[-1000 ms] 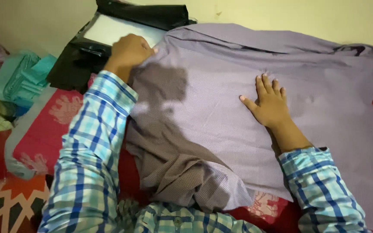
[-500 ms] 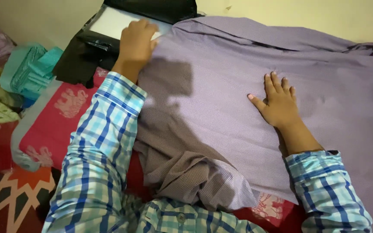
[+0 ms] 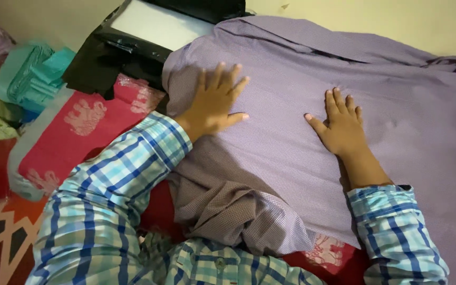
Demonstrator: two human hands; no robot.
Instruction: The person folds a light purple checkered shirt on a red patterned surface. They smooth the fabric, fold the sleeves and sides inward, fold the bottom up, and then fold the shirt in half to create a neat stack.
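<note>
Purple shirt (image 3: 302, 132) spread flat across bed, collar end toward wall, near edge bunched into folds by person's chest. Left hand (image 3: 215, 103) flat on shirt near its left edge, fingers splayed, gripping nothing. Right hand (image 3: 341, 126) flat mid-shirt, fingers together, thumb out, holding nothing. Wide smooth cloth between and right of hands. Just beyond left edge: pink cushion (image 3: 85, 132), black bag (image 3: 112, 58), teal cloth (image 3: 30, 76) farther left.

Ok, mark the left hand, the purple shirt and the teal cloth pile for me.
left hand (image 3: 215, 103), head view, on the back of the hand.
purple shirt (image 3: 291, 142), head view, on the flat cloth between the hands.
teal cloth pile (image 3: 30, 76), head view, on the middle of the folded stack.
</note>
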